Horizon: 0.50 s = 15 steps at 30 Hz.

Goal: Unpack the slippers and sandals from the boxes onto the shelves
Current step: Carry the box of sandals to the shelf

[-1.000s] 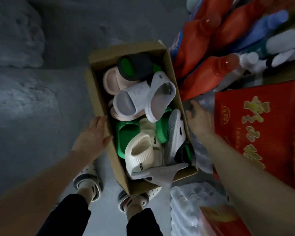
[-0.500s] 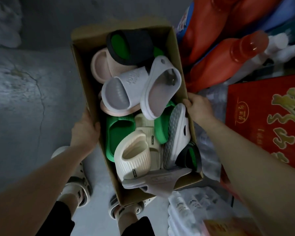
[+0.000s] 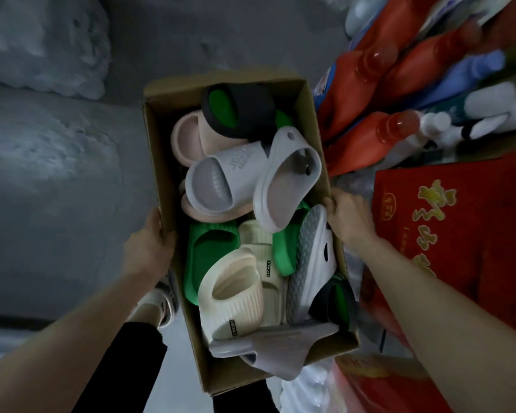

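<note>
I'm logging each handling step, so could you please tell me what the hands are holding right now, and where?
Both hold the cardboard box of slippers by its long sides: left hand on the left wall, right hand gripping the right rim.

Single view, head-worn: the scene is seen from above, faced steeply downward, close over an open cardboard box [image 3: 337,351] of slippers, the floor [image 3: 57,189] seen beneath.

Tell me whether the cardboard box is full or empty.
Full: the cardboard box is open-topped and piled to its rim with slippers in green, cream, white, pink and black.
</note>
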Motion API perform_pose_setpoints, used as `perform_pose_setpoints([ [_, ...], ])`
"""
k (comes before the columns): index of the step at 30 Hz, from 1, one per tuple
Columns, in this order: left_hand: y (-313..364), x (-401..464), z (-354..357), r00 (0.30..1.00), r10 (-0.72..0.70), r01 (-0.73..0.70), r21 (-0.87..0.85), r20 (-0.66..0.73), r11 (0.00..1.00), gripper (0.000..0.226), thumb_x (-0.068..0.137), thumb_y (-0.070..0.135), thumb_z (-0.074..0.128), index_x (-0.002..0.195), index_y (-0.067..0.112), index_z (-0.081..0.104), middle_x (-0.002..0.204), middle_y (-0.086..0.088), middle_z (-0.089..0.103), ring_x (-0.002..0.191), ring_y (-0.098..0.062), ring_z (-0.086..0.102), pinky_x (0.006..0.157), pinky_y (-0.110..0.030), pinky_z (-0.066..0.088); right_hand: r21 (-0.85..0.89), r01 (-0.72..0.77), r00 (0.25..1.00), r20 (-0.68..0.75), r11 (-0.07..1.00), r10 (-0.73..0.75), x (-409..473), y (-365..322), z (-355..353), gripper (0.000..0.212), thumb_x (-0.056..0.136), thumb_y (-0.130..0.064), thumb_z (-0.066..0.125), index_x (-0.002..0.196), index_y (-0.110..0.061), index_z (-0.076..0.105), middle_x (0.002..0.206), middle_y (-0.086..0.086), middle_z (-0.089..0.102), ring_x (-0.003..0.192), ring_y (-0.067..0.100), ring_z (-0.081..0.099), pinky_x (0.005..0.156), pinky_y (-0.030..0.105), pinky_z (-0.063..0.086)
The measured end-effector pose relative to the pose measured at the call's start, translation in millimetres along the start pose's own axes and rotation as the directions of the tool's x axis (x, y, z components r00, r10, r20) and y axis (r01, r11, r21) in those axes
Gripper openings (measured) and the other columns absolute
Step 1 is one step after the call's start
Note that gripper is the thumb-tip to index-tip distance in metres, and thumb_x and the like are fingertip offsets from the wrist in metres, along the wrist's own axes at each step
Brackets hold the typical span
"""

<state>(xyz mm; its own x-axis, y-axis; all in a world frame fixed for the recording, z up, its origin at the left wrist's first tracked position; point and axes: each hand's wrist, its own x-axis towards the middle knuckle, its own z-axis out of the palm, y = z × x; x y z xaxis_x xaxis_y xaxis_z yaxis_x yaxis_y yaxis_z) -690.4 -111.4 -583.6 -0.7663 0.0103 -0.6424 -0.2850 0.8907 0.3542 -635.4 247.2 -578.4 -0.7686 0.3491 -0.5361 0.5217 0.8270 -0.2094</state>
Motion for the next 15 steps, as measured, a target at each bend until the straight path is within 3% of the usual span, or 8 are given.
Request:
perform_pose_setpoints([
  [3,6.7,-33.2,-45.5,0.999,0.04,-0.041,-0.036,-0.022,0.999,0.045,0.09,0.017,0.058,0.133,0.016,0.044,0.1,-0.023,0.069,0.09,-0.045,0.064,0.076,-0.046,0.05,-0.062,0.049,0.999,-0.012,0.997,-0.05,-26.1,-30.0,-50.7,0.017,0.099,-0.016,0.049,0.089,-0.006,0.06,0.079,0.022,0.064,0.074,0.042,0.06,0.056,0.037,0.031],
  [6,14.2,-68.1,-98.7,0.999,0.042,-0.044,-0.072,-0.032,0.996,0.047,0.09,0.015,0.058,0.135,0.015,0.044,0.1,-0.021,0.069,0.091,-0.043,0.064,0.071,-0.039,0.043,-0.083,0.071,0.997,-0.034,0.994,-0.074,-53.6,-63.4,-101.3,0.016,0.097,-0.017,0.051,0.088,-0.007,0.061,0.083,0.023,0.065,0.077,0.043,0.06,0.058,0.036,0.032],
  [15,2.5,-154.8,-260.4,0.988,-0.016,-0.01,-0.17,-0.152,0.985,0.054,0.087,0.02,0.059,0.138,0.023,0.042,0.107,-0.014,0.07,0.101,-0.041,0.062,0.083,-0.043,0.046,-0.15,0.23,0.967,-0.076,0.962,-0.243,-117.3,-198.8,-232.6,0.018,0.095,-0.018,0.054,0.077,-0.016,0.055,0.077,0.023,0.065,0.075,0.045,0.061,0.058,0.039,0.035],
])
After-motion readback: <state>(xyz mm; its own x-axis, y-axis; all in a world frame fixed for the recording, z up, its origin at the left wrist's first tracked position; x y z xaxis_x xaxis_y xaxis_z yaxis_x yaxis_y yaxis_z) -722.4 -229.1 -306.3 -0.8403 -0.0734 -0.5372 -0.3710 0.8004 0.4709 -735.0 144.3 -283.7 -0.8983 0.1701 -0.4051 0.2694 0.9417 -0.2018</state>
